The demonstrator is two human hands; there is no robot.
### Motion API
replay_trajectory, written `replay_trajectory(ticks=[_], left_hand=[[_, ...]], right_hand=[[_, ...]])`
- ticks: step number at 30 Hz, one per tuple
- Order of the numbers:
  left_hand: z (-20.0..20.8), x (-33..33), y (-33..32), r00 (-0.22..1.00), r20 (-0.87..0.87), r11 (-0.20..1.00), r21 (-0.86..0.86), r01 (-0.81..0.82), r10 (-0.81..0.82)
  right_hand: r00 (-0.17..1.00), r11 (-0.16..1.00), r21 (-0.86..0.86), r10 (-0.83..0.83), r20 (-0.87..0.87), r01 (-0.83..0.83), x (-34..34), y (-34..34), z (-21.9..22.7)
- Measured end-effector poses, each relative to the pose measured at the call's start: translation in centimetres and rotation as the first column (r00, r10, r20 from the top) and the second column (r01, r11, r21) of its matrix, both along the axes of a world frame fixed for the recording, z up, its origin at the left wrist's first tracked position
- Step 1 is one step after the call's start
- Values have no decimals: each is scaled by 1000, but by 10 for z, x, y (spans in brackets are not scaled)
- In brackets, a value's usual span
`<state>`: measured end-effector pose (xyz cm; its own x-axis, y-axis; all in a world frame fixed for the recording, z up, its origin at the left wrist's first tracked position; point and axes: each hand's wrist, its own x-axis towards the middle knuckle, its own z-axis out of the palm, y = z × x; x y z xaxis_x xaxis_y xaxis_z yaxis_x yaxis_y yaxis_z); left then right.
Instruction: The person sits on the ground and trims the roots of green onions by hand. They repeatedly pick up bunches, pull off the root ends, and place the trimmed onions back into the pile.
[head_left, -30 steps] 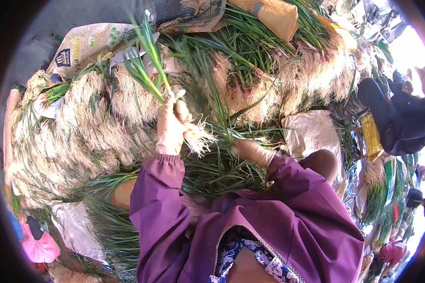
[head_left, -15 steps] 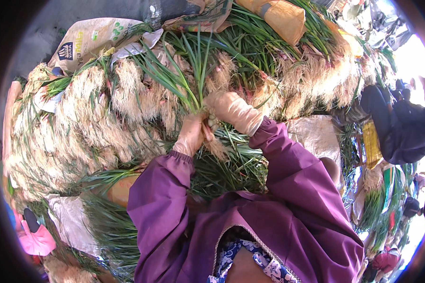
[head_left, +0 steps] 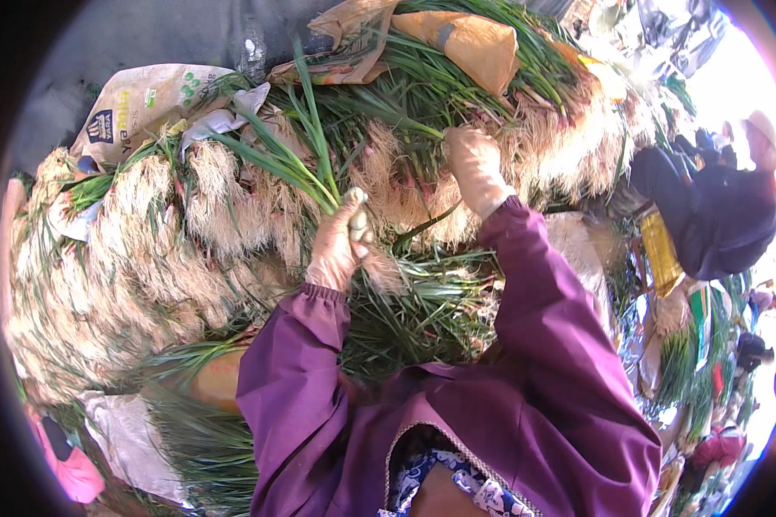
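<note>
The left hand (head_left: 336, 246) was closed round the stems of a green onion bunch (head_left: 322, 164), held before the heap's near edge. The right hand (head_left: 476, 168) had left the bunch for the rooted heap (head_left: 543, 133), leaving the left to hold it alone; whether the right gripped the stalk (head_left: 429, 131) there, I could not tell. Loose greens (head_left: 422, 323) lay nearer the body.
</note>
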<state>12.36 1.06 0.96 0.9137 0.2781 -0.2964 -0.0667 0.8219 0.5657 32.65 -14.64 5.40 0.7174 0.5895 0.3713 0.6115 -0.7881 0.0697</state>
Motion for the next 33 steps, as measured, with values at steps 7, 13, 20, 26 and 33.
replay_trajectory(ticks=[7,13,20,26,33], left_hand=[[-11,10,-22,998,-49,994,102,-33,38],[-18,-8,-3,946,-244,942,307,-132,212],[-31,-33,0,976,-162,873,485,-52,148],[-25,-51,0,950,-296,876,480,58,100],[-34,-56,10,979,-204,961,275,39,18]], right_hand=[[908,924,66,354,225,-377,-122,19,-22],[836,954,296,207,-509,-56,-115,1,-62],[-228,242,823,963,-140,515,-111,27,-102],[-65,288,521,913,-404,804,-109,88,-120],[-158,516,526,799,-581,676,-115,88,-82]])
